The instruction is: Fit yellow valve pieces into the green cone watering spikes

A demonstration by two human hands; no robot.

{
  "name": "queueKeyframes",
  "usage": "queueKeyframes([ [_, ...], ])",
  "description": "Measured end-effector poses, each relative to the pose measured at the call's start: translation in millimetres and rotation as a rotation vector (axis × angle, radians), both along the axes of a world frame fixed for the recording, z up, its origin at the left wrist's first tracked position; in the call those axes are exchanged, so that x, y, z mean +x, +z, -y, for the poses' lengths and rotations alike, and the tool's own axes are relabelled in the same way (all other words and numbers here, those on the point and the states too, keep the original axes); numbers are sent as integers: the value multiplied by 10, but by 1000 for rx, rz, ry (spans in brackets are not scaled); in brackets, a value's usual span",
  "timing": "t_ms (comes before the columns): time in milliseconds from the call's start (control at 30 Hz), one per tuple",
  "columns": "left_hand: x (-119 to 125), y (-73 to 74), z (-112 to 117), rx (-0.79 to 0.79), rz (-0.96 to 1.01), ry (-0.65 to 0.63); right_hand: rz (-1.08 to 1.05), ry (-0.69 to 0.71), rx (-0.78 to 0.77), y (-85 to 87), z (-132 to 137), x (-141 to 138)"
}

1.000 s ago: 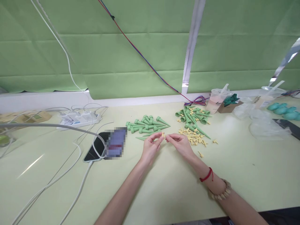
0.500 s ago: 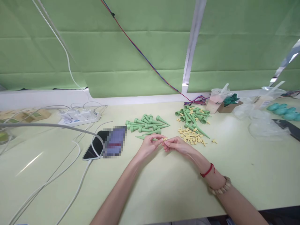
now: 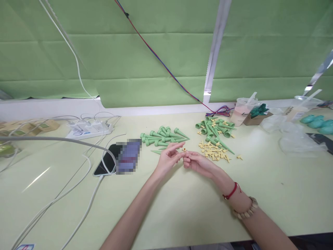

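My left hand [image 3: 168,159] and my right hand [image 3: 198,161] meet at the middle of the pale green table [image 3: 182,208]. A small yellow plastic piece [image 3: 184,150] sits between their fingertips. The right hand pinches it. The left hand's index finger is stretched out above it and its thumb rests by the piece. Behind the hands lies a pile of green cone spikes [image 3: 162,136]. A second green pile [image 3: 214,129] and several loose yellow pieces [image 3: 214,153] lie to the right.
A phone [image 3: 118,159] with a white cable lies to the left, and a power strip [image 3: 90,130] with white cords behind it. Plastic cups [image 3: 241,110], a small box, clear bags [image 3: 293,139] and teal objects [image 3: 316,122] stand at the back right. Green sheets hang behind.
The left hand's fingers have opened from a pinch, the index now stretched out. Both hands stay together at the yellow piece, shifted slightly.
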State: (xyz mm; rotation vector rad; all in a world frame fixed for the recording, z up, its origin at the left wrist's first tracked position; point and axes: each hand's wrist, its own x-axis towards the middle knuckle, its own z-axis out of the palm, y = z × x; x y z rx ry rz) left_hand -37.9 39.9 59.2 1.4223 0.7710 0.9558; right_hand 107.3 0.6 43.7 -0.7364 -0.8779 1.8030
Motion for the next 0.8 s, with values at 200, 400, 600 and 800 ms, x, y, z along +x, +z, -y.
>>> queueKeyframes([
  [200,40,-75,17,-82,14,-93,-122,130,-51,44,16,20],
  [400,-9,-68,-3,165,-125,119,520,-274,215,-4,-27,55],
  [600,7,-58,43,330,-259,92,784,-399,395,-2,-20,-2],
  [800,69,-87,123,316,-260,55,823,-516,428,-21,24,-75],
])
